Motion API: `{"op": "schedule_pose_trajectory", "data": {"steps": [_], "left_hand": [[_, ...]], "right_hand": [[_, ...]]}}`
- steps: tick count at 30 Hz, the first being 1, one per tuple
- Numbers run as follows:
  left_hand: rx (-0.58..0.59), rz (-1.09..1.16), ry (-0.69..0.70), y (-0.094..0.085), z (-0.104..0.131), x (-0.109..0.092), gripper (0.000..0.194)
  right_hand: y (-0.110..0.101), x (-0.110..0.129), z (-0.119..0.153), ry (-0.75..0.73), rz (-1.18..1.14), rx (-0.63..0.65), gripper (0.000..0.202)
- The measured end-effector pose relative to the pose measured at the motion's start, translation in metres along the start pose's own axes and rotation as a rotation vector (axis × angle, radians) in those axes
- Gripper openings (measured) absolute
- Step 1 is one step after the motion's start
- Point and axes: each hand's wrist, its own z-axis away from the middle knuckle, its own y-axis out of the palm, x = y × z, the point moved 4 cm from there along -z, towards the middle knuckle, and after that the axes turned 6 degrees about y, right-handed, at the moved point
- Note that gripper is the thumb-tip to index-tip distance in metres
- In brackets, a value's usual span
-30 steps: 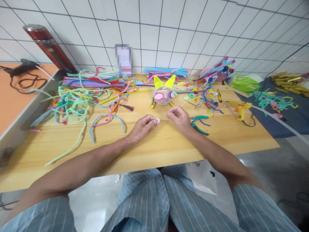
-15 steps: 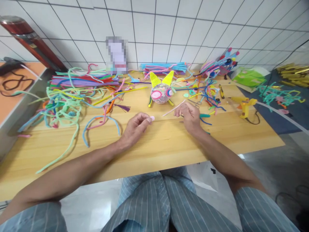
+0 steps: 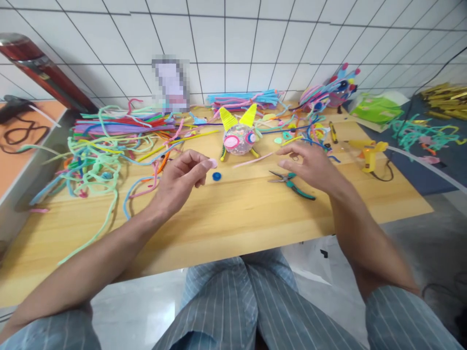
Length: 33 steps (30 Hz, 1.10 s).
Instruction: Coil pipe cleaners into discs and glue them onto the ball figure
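Observation:
Between thumb and forefinger, my left hand (image 3: 186, 177) pinches a small pale pink disc (image 3: 212, 164). Just below it a blue coiled disc (image 3: 216, 176) lies on the table. My right hand (image 3: 310, 164) hovers with its fingers apart, holding nothing, above green-handled pliers (image 3: 292, 183). A loose pink strip (image 3: 253, 160) lies between the hands. Behind it stands a round glittery figure (image 3: 239, 139) with yellow pointed ears, a pink-ringed eye and a blue eye with a pink rim.
Tangled pipe cleaners (image 3: 98, 170) cover the table's left side. A yellow glue gun (image 3: 370, 154) and a yellow cutter (image 3: 333, 132) lie right. Blue and pink stems (image 3: 244, 99) and a second figure (image 3: 341, 90) are near the tiled wall.
My right hand has let go of the pink strip and moved right, uncovering the pliers. My left hand has shifted left and up with the disc; the blue disc now shows.

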Motion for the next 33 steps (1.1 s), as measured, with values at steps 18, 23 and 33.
{"op": "schedule_pose_trajectory", "data": {"steps": [18, 23, 33], "left_hand": [[0.168, 0.095, -0.239, 0.009, 0.03, 0.001, 0.023], [0.136, -0.013, -0.308, -0.014, 0.033, 0.005, 0.019], [0.088, -0.09, -0.335, -0.027, 0.026, 0.033, 0.039]], "right_hand": [[0.031, 0.005, -0.011, -0.168, 0.607, 0.217, 0.025], [-0.085, -0.053, -0.029, 0.191, 0.574, -0.263, 0.029], [-0.148, -0.089, -0.009, 0.362, 0.679, -0.233, 0.053]]}}
